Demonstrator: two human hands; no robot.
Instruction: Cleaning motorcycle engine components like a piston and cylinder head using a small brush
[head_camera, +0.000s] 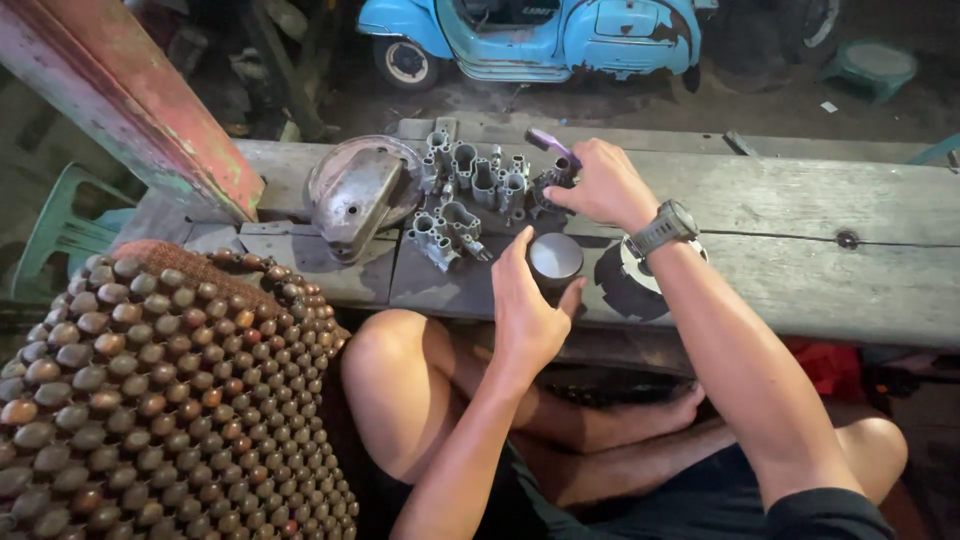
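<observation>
My left hand (525, 305) cups a round grey metal cylinder (555, 258) standing on the wooden bench (800, 215), thumb and fingers touching its side. My right hand (598, 185), with a grey watch (662, 228) on the wrist, grips a purple-handled tool (550, 143) and presses it into a small metal part (553, 180) at the edge of a cluster of grey cast metal parts (470, 195). A toothed metal disc (640, 280) lies under my right forearm, partly hidden.
A domed metal cover (355, 195) lies left of the cluster. A wooden beaded seat mat (150, 400) fills the lower left. A rusty red beam (130, 100) slants at upper left. A blue scooter (530, 35) stands beyond the bench. My bare crossed legs are below.
</observation>
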